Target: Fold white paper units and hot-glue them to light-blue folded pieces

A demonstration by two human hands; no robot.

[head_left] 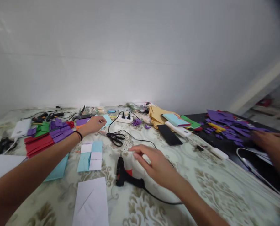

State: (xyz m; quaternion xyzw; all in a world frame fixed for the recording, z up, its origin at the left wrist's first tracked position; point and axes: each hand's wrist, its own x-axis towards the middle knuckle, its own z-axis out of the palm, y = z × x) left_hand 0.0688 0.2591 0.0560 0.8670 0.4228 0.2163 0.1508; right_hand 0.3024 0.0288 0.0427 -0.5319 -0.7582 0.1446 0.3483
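Observation:
At the back left, my left hand (95,124) reaches over a light blue paper sheet (107,120). Its fingers are curled and closed, with the tips at the sheet; what they grip, if anything, is hidden. My right hand (156,164) hovers with loosely stretched fingers, holding nothing. Just left of it, a black glue gun (124,175) lies on the patterned tablecloth. A square of blue and white folded paper pieces (90,156) lies between my arms, above a folded white paper (91,202). Black scissors (116,138) rest beyond the glue gun.
Purple strips (61,131) and red strips (39,144) lie at left. At the back stands a power strip (124,118) with cords. A black phone (170,135) and tan paper (162,114) are to the right. Another person's hand (269,141) is near purple pieces (226,125).

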